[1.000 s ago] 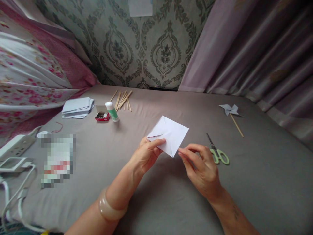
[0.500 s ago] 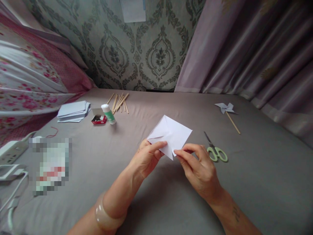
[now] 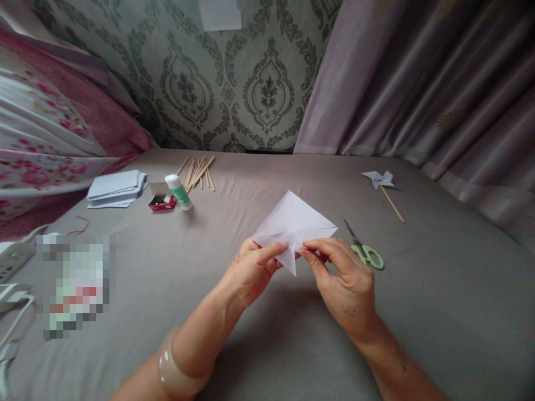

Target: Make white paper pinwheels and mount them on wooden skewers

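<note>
A white square sheet of paper (image 3: 293,215), with slits running in from its corners, is held above the bed-like grey surface. My left hand (image 3: 257,267) grips its lower left side, thumb on top and fingers underneath. With thumb and forefinger my right hand (image 3: 340,275) pinches the paper's lower right edge, which bends in toward the middle. The fingers partly cover that edge. Just beyond my right hand lie scissors (image 3: 370,257) with light green handles, their blades pointing away. A finished paper pinwheel (image 3: 379,179) on a wooden stick rests farther right.
At the back left are a stack of white paper (image 3: 115,188), a small red box (image 3: 162,203) of dark bits, a glue stick (image 3: 179,193) and several wooden sticks (image 3: 200,172). A power strip (image 3: 16,259) with white cables and a blurred item (image 3: 79,284) lie left.
My right hand has shifted its pinch upward and inward, and the paper's lower right edge is now bent toward the centre. The left hand keeps its hold. The view has turned slightly.
</note>
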A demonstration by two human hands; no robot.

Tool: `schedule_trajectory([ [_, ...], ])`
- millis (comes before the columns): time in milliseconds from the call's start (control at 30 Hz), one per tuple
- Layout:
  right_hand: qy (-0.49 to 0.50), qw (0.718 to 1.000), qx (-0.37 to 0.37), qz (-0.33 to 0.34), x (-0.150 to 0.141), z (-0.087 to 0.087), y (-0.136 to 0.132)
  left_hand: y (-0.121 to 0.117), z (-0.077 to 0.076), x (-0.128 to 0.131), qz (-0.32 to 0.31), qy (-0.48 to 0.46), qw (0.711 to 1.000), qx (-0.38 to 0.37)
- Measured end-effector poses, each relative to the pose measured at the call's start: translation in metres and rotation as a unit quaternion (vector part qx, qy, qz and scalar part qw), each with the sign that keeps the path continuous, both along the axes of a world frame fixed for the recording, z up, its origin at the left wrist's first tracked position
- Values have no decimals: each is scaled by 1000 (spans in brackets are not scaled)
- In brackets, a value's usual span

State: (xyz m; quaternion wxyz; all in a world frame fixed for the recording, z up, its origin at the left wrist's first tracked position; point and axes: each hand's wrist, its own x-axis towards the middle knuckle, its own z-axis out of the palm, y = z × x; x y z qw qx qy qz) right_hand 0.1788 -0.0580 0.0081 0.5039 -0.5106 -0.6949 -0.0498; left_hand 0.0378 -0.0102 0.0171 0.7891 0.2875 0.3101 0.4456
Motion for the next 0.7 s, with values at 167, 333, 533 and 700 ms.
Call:
schedule_trajectory([
  [167, 15, 999, -10, -51, -2, 5, 0, -1, -2, 1, -15, 0, 1000, 19],
  [333, 28, 997, -25, -72, -2, 4, 0, -1, -3, 2, -24, 5, 999, 23],
  [533, 36, 995, -35, -90, -3, 2, 1, -3, -2, 3, -22, 8, 999, 29],
  [700, 46, 994, -49, -92, -3, 2, 0, -3, -1, 3, -23, 13, 999, 35],
])
